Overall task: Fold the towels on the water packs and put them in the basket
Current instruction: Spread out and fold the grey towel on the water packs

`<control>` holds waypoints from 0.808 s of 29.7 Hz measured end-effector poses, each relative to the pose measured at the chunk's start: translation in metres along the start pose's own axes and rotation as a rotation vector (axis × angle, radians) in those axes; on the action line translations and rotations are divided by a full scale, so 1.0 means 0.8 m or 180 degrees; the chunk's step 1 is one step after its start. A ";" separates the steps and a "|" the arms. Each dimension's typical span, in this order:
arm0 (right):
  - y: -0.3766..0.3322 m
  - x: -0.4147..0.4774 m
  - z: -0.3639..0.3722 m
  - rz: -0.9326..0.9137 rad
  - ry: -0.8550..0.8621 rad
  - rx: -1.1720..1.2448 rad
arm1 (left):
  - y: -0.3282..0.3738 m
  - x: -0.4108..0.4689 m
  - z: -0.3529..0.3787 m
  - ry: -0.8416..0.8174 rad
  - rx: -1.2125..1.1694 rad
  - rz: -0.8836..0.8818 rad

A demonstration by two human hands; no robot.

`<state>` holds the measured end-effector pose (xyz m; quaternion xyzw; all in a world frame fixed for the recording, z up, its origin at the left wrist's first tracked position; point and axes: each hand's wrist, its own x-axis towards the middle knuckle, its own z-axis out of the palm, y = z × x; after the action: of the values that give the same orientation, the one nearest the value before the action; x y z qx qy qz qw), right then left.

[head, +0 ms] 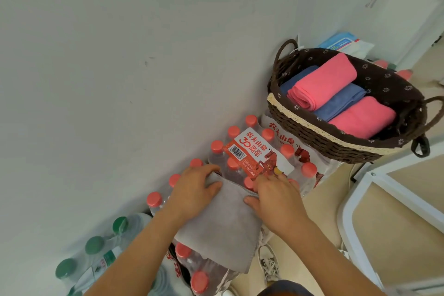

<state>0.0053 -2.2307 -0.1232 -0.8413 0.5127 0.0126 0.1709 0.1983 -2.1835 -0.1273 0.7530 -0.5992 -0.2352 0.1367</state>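
Pinching the far-left corner of the grey towel point(223, 221) with the left hand point(192, 190), thumb on top and fingers curled behind the edge. Further left, green-capped bottles point(96, 250) standing by the wall, not part of the job. Towel lying flat on the red-capped water packs point(252, 151), its near end hanging over the pack edge toward the floor. Gripping the far-right corner with the right hand point(276, 197), thumb pressed on the cloth, fingertips hidden beyond the hem. Both hands closed on the towel, so probably about to fold the far edge back. To the right, basket point(336, 137) resting on another pack, with pink towels point(324, 79) and blue ones point(341, 101) already rolled inside. Risk, as a judgement: bumpy caps giving an uneven fold, or the hanging end dragging the towel off to the floor if one corner slips.
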 end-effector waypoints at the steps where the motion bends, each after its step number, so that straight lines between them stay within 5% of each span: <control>1: 0.000 0.002 -0.004 -0.0004 -0.0080 0.0053 | -0.001 0.005 -0.005 -0.0140 -0.0274 -0.0135; 6: 0.005 0.011 -0.022 -0.0190 -0.0658 0.0302 | -0.002 0.006 -0.023 -0.0631 -0.1212 -0.0457; 13: -0.011 0.021 -0.054 -0.0948 -0.1340 0.0319 | 0.001 -0.032 -0.059 -0.1293 -0.0408 -0.0405; 18: -0.064 0.046 -0.100 -0.1522 -0.1484 0.0486 | -0.016 -0.082 -0.102 -0.0437 -0.1042 -0.0905; 24: -0.117 0.046 -0.126 -0.2573 0.0390 0.0357 | -0.016 -0.136 -0.129 0.1960 -0.0449 -0.0419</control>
<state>0.0884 -2.2536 -0.0096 -0.9635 0.1501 -0.1336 0.1768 0.2437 -2.0834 -0.0249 0.8146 -0.4620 -0.0456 0.3478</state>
